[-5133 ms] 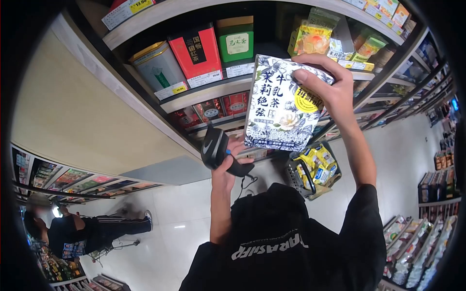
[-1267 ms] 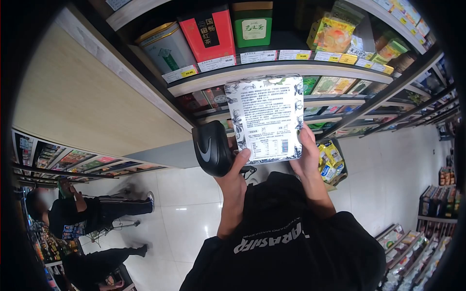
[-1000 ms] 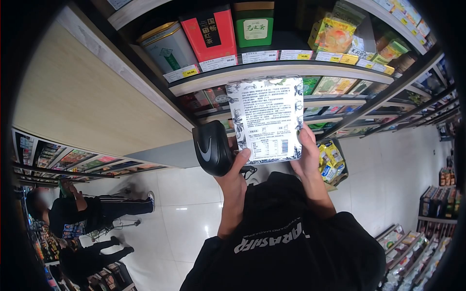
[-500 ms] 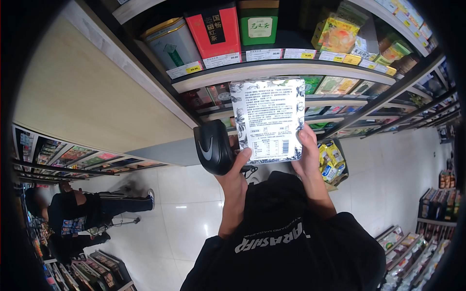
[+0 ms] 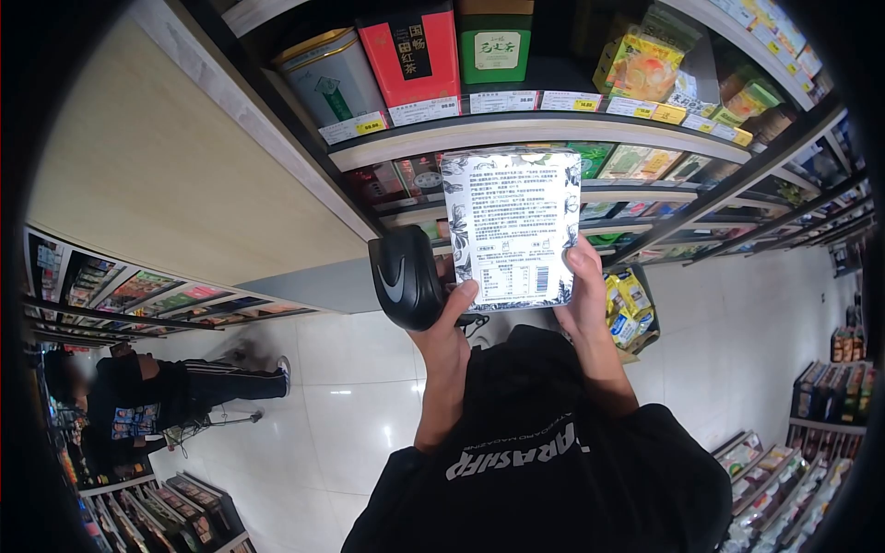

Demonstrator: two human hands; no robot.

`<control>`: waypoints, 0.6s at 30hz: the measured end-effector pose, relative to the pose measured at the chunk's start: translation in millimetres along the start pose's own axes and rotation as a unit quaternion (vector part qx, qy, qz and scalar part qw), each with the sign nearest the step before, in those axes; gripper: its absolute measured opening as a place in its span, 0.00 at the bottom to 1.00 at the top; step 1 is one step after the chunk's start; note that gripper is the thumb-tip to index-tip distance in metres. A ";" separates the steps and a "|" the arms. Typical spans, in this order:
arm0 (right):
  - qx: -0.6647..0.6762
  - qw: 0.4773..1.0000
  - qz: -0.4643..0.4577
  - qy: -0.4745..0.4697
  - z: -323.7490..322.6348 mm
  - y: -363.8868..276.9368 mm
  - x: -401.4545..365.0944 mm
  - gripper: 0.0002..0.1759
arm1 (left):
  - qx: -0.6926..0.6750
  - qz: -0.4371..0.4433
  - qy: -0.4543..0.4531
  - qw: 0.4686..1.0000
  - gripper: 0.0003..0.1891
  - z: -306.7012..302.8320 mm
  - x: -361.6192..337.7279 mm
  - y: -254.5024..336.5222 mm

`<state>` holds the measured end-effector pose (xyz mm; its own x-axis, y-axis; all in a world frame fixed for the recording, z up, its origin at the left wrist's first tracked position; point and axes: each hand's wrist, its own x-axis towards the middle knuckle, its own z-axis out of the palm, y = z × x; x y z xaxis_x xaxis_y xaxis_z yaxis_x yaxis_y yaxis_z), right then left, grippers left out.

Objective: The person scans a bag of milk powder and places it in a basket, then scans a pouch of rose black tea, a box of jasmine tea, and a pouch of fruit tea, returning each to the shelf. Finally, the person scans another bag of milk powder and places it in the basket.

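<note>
At far left, another person (image 5: 138,405) bends by low shelves. The left hand (image 5: 449,339) is wrapped around a black scanner (image 5: 404,279), thumb touching a white floral packet (image 5: 512,226). The right hand (image 5: 586,297) grips the packet's lower right edge. The packet is upright before the tea shelf (image 5: 516,134), its printed back facing the camera.

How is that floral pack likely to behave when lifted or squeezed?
Probably light: the right hand pinches the floral pack at its lower edge while the left hand grips a scanner. It stands flat, unbent, so likely fairly stiff.
</note>
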<state>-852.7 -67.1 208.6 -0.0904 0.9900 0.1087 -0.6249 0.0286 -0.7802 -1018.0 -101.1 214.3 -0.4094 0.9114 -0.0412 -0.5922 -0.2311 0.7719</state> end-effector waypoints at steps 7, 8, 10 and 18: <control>-0.006 1.000 0.001 0.009 -0.8 -0.7 -3.6 0.37 | -0.014 0.007 -0.006 1.000 0.36 -4.0 -3.0 -2.8; -0.007 1.000 0.001 0.011 -0.6 -0.7 -4.1 0.37 | -0.007 0.004 -0.001 1.000 0.34 -3.0 -4.3 -1.9; 0.003 1.000 0.004 0.009 -2.7 0.6 -4.0 0.37 | 0.007 -0.001 0.008 1.000 0.31 1.0 -7.1 0.8; -0.051 0.995 -0.002 0.081 -3.1 12.4 -0.5 0.27 | 0.037 0.040 -0.027 0.998 0.31 4.4 -15.7 -8.4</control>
<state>-858.0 -66.8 197.0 0.0436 0.9989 0.0183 -0.5417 0.0390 -0.8396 -1003.5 -111.9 211.3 -0.4140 0.9086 0.0544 -0.5051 -0.2791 0.8167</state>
